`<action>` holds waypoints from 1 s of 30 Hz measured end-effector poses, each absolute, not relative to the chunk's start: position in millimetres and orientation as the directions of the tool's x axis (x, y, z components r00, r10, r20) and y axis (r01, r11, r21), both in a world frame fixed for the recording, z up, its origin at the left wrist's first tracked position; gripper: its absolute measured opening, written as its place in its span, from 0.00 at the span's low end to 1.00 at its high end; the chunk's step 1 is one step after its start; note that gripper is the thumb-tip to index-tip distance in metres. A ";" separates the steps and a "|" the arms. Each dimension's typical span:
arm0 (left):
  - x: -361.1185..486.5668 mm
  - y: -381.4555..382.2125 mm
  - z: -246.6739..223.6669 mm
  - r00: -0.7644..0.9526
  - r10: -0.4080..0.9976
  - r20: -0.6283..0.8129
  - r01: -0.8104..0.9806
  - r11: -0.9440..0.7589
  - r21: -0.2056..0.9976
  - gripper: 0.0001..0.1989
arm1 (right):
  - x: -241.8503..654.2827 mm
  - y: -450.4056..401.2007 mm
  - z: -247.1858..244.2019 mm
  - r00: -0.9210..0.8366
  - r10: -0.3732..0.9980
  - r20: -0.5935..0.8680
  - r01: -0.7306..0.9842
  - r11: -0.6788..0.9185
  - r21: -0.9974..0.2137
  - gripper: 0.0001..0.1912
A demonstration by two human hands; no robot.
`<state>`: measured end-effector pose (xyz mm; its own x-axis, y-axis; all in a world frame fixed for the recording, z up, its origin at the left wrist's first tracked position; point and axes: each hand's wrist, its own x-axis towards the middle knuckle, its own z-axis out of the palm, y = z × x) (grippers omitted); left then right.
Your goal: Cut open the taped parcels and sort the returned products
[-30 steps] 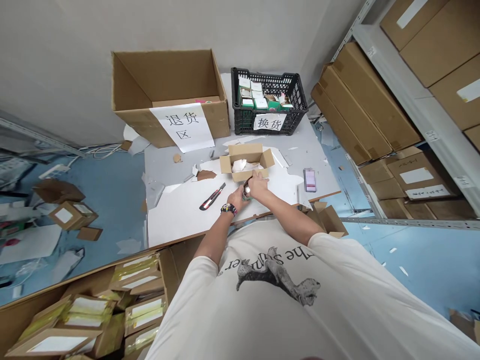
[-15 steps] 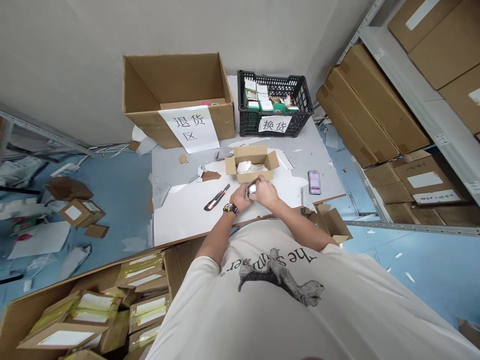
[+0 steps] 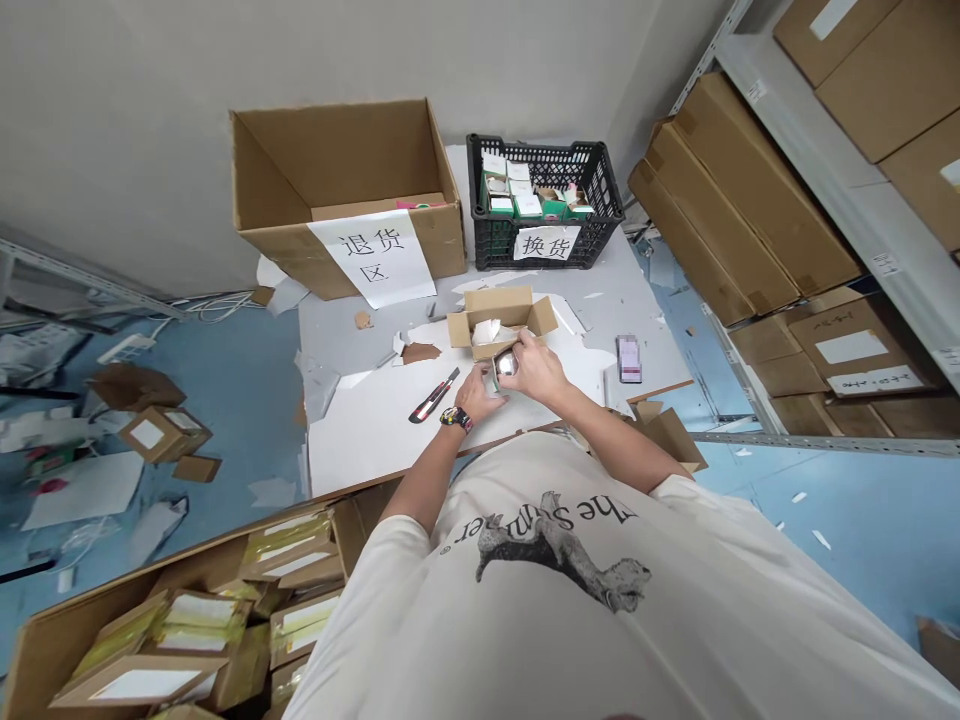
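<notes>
A small shiny metal-capped item [image 3: 506,365] is held up between my hands, just in front of an open small cardboard box [image 3: 501,320] holding crumpled white paper. My right hand [image 3: 538,368] grips its top and near side, and my left hand [image 3: 476,394] closes on its lower part from the other side. Much of the item is hidden by my fingers. A red and black utility knife [image 3: 433,395] lies on the white board [image 3: 375,430], just left of my left hand.
A black plastic crate [image 3: 544,203] of small boxes and a large open carton [image 3: 345,200] stand at the table's back. A phone [image 3: 629,359] lies to the right. Stacked cartons fill the shelves [image 3: 817,220] at right, and an open carton [image 3: 180,630] of packages sits below left.
My hands have lifted the metal item slightly toward the small cardboard box and turned it a little. The view has shifted a little with my head.
</notes>
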<state>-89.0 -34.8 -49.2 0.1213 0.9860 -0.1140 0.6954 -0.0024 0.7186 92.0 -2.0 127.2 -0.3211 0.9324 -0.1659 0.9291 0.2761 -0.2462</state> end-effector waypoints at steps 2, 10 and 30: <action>-82.2 -35.4 -39.7 0.118 0.992 -0.035 0.656 -0.052 0.753 0.46 | 91.0 1.1 124.7 -0.315 0.918 -0.240 0.936 0.259 -0.237 0.21; -67.0 -44.0 -8.8 0.155 0.979 0.133 0.559 -0.198 0.805 0.47 | 83.4 0.3 112.9 -0.367 0.877 -0.310 0.923 0.300 -0.243 0.25; -100.2 -31.8 -31.8 0.177 0.983 0.055 0.548 -0.145 0.824 0.39 | 114.6 20.4 194.8 -0.375 0.927 -0.015 0.823 0.325 -0.466 0.12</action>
<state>-100.2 -31.8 -31.8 0.1771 0.9826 0.0554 0.5479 -0.1452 0.8238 114.6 20.4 194.8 -0.3752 0.9268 -0.0151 0.8228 0.3255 -0.4660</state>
